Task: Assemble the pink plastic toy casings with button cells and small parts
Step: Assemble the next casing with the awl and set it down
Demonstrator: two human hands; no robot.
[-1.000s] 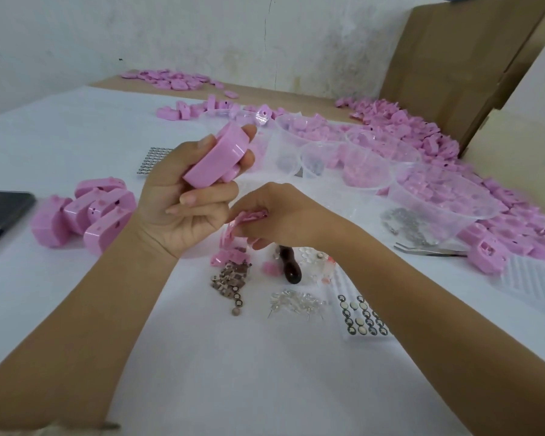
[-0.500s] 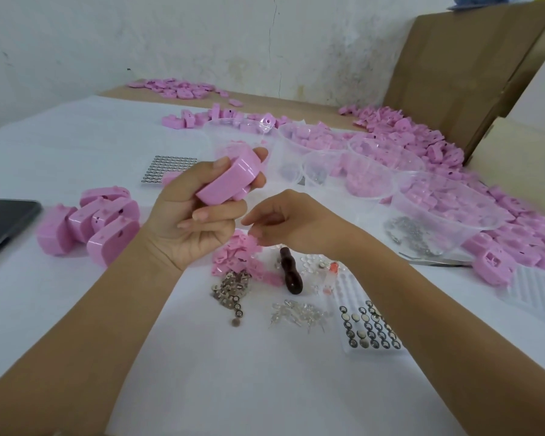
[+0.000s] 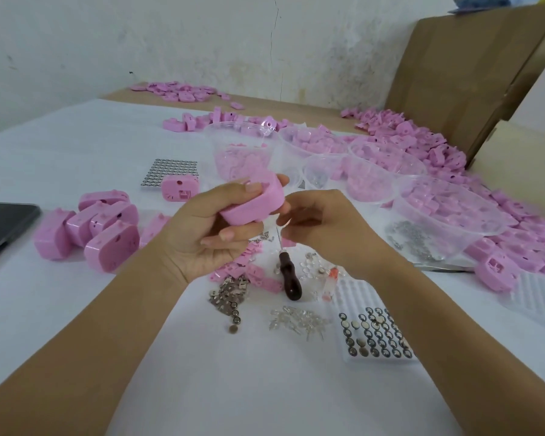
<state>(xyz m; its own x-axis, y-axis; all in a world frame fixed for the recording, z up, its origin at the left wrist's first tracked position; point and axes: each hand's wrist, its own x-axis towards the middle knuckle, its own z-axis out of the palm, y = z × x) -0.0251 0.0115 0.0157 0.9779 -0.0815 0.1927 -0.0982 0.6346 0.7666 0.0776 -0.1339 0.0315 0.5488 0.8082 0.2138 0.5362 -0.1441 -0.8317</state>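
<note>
Over at the left of the white-covered counter [image 3: 76, 146] a small cluster of closed pink plastic casings [image 3: 101, 228] looks finished, but the clear plastic tubs of pink parts [image 3: 447, 209] and the long heap of loose pink shells [image 3: 422, 143] suggest most of the job is left. Now the left hand [image 3: 202, 237] has its grip clamped round one rounded pink plastic toy casing [image 3: 252, 204], held up above the counter, and the right hand [image 3: 324, 228] is right against its end, fingers curled in. Whether that right grip pinches a part I cannot tell, because the casing's open face is turned away.
</note>
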